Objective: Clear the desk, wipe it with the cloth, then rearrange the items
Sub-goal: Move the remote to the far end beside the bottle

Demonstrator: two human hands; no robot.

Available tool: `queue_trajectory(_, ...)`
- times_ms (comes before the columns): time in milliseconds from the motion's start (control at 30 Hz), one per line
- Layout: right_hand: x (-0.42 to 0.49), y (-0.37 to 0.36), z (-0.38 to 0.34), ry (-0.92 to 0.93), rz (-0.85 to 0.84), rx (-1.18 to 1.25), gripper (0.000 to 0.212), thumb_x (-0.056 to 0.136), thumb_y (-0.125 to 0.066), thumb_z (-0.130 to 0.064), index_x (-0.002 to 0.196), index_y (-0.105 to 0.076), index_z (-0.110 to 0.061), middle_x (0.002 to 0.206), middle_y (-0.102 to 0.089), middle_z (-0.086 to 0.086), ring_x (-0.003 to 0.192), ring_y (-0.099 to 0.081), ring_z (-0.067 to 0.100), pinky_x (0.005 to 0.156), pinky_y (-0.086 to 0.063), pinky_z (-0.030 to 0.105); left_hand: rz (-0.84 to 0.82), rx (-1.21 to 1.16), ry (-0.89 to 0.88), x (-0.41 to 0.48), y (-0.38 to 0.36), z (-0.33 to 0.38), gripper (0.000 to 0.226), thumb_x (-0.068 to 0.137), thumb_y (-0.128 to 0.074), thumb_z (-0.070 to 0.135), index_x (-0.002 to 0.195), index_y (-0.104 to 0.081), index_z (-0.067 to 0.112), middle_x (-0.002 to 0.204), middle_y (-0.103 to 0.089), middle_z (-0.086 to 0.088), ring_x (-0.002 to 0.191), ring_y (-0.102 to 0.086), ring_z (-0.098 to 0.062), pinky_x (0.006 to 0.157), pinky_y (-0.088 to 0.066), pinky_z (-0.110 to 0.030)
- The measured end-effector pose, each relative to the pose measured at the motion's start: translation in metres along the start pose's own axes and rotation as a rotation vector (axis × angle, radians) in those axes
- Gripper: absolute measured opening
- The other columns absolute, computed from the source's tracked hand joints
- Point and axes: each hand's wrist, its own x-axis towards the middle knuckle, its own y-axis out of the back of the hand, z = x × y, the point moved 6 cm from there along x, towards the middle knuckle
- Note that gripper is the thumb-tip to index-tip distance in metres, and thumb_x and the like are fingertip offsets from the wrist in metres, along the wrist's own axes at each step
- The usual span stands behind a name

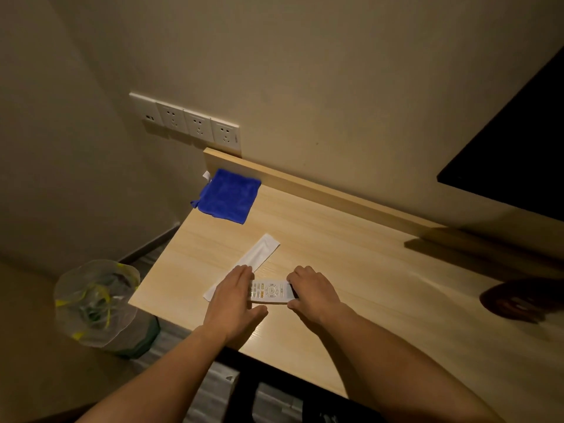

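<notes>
A white remote control point(270, 292) lies near the front left of the wooden desk point(351, 270). My left hand point(233, 303) holds its left end, fingers over the top and thumb along the near side. My right hand point(311, 293) grips its right end with curled fingers. Beside the remote, a long white paper sleeve point(259, 250) lies diagonally, its lower end under my left hand. A folded blue cloth point(229, 196) sits at the desk's far left corner, hanging slightly over the edge.
A bin lined with a clear plastic bag point(96, 303) stands on the floor left of the desk. Wall sockets point(195, 123) are above the far left corner. A dark screen point(518, 154) hangs at the right, and a dark round object point(515, 300) rests on the desk's right side.
</notes>
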Motion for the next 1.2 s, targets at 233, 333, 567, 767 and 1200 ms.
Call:
queue_trajectory(233, -0.068, 0.013, 0.085, -0.281, 0.074, 0.105, 0.055, 0.090, -0.074, -0.042, 0.137, -0.055, -0.022, 0.131, -0.056, 0.000, 0.116, -0.051, 0.020, 0.097, -0.048, 0.036, -0.081, 0.028, -0.014, -0.006, -0.041, 0.049, 0.111, 0.088, -0.055, 0.075, 0.169, -0.008, 0.017, 0.178, -0.002, -0.002, 0.164, -0.005, -0.021, 0.130, -0.013, -0.041)
queue_trajectory(333, -0.109, 0.016, 0.129, -0.428, 0.127, 0.169, 0.057, 0.089, -0.076, -0.041, 0.138, -0.055, -0.023, 0.132, -0.056, -0.002, 0.117, -0.051, 0.019, 0.098, -0.049, 0.036, -0.109, 0.091, -0.114, -0.005, -0.067, 0.087, 0.106, 0.093, -0.043, 0.077, 0.169, -0.003, 0.015, 0.177, 0.007, -0.004, 0.164, 0.007, -0.022, 0.130, 0.000, -0.041)
queue_trajectory(567, -0.226, 0.007, 0.237, -0.846, 0.293, 0.371, 0.055, 0.084, -0.080, -0.037, 0.132, -0.057, -0.023, 0.126, -0.053, -0.005, 0.115, -0.053, 0.015, 0.097, -0.055, 0.037, -0.142, 0.179, -0.331, 0.009, -0.143, 0.181, 0.094, 0.099, -0.014, 0.080, 0.167, 0.011, 0.021, 0.173, 0.026, -0.002, 0.159, 0.027, -0.020, 0.130, 0.010, -0.049)
queue_trajectory(767, -0.307, -0.018, 0.305, -1.133, 0.389, 0.435, 0.052, 0.083, -0.081, -0.038, 0.127, -0.061, -0.018, 0.125, -0.055, 0.001, 0.114, -0.059, 0.023, 0.092, -0.060, 0.042, -0.184, 0.257, -0.388, 0.018, -0.197, 0.229, 0.090, 0.099, -0.005, 0.080, 0.167, 0.015, 0.024, 0.172, 0.029, -0.003, 0.158, 0.030, -0.022, 0.129, 0.013, -0.052)
queue_trajectory(1200, -0.345, -0.057, 0.366, -1.317, 0.500, 0.504, 0.047, 0.079, -0.087, -0.035, 0.112, -0.062, -0.012, 0.118, -0.059, 0.008, 0.116, -0.061, 0.033, 0.088, -0.062, 0.049, -0.105, 0.303, -0.391, 0.018, -0.220, 0.228, 0.092, 0.098, -0.005, 0.081, 0.168, 0.008, 0.023, 0.175, 0.018, -0.003, 0.160, 0.023, -0.020, 0.130, 0.008, -0.052)
